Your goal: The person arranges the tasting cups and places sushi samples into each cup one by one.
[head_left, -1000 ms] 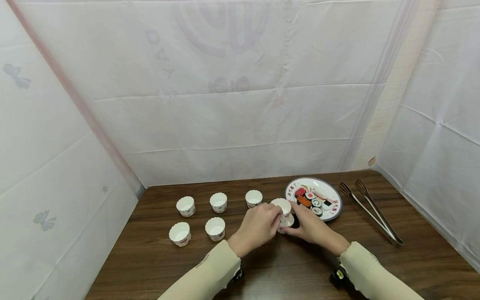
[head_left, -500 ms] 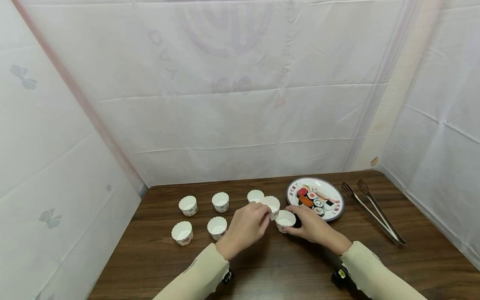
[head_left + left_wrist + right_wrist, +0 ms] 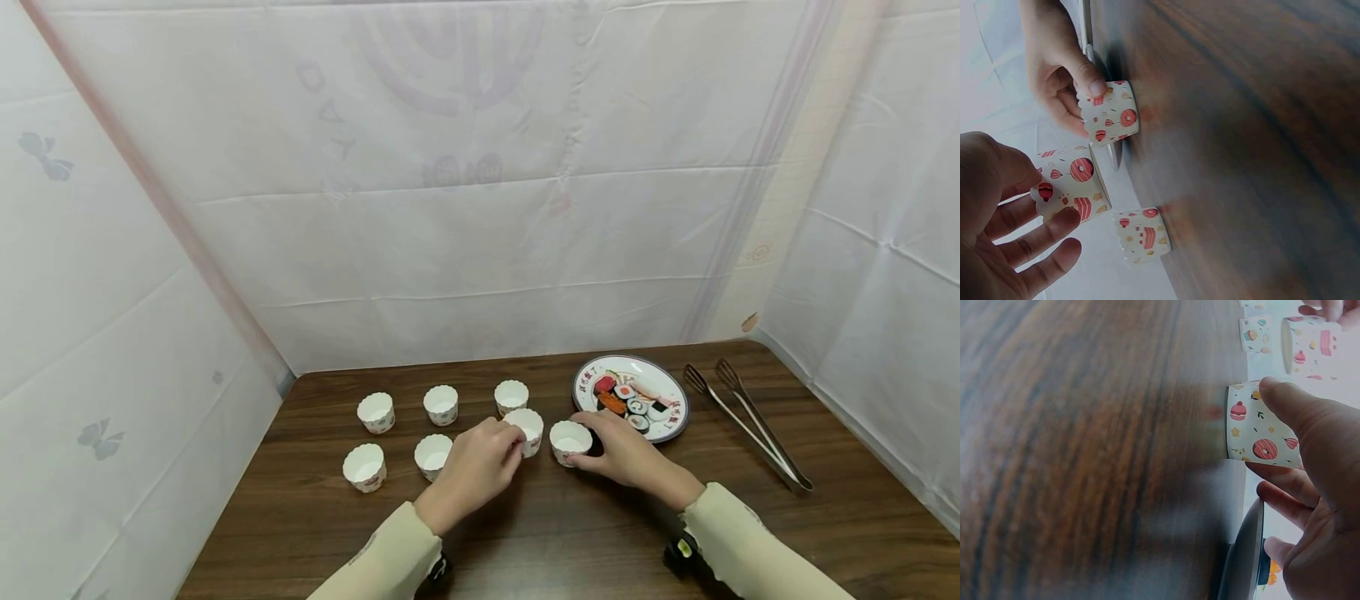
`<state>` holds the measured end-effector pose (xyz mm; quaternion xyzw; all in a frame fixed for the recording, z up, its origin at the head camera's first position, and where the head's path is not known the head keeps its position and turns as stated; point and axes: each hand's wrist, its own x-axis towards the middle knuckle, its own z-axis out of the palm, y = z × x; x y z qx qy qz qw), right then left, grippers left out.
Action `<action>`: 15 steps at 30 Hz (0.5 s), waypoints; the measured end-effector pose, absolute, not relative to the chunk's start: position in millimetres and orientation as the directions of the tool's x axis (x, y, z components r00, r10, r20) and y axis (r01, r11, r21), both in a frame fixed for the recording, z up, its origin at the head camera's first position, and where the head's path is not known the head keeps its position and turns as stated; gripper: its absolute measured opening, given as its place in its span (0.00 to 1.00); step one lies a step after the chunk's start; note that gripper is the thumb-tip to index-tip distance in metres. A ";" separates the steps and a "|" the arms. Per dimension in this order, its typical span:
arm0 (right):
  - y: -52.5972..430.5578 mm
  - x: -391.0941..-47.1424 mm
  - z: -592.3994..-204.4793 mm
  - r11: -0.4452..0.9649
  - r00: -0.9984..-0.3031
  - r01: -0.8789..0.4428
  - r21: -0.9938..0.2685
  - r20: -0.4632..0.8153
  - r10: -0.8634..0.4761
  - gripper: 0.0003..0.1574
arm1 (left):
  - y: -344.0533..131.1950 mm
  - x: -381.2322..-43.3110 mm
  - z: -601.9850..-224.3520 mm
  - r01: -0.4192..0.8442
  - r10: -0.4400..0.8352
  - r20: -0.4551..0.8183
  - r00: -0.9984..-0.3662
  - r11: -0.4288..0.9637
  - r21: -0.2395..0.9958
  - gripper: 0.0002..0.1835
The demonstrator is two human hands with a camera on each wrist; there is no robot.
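Observation:
My left hand (image 3: 476,468) pinches the scalloped rim of a white paper baking cup (image 3: 528,433), printed with red doughnuts and cakes. In the left wrist view this baking cup (image 3: 1072,184) is raised off the tabletop, fingertips at its rim and side. Just to its right, my right hand (image 3: 621,450) grips a second baking cup (image 3: 570,444) between thumb and fingers. The right wrist view shows that second cup (image 3: 1260,428) with its base at the wooden surface, the thumb along its upper side. Both cups stand mouth up, a narrow gap between them.
Several more baking cups (image 3: 376,412) stand in two rows on the left of the brown wooden table (image 3: 570,533). A sushi-patterned plate (image 3: 667,429) lies behind my right hand. Metal tongs (image 3: 757,433) rest at far right. White cloth (image 3: 465,250) hangs behind and at both sides.
My left hand has drawn its baking cup out from above the right-hand cup, moving it left and lower. The right hand has stayed at its own cup.

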<state>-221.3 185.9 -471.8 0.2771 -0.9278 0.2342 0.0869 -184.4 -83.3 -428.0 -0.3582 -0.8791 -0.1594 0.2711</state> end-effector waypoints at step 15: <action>185.0 -220.7 -470.2 0.740 -0.837 -0.546 -0.393 0.282 -0.468 0.36 | -93.3 -177.2 -440.1 0.742 0.595 0.506 -0.624 0.656 0.142 0.05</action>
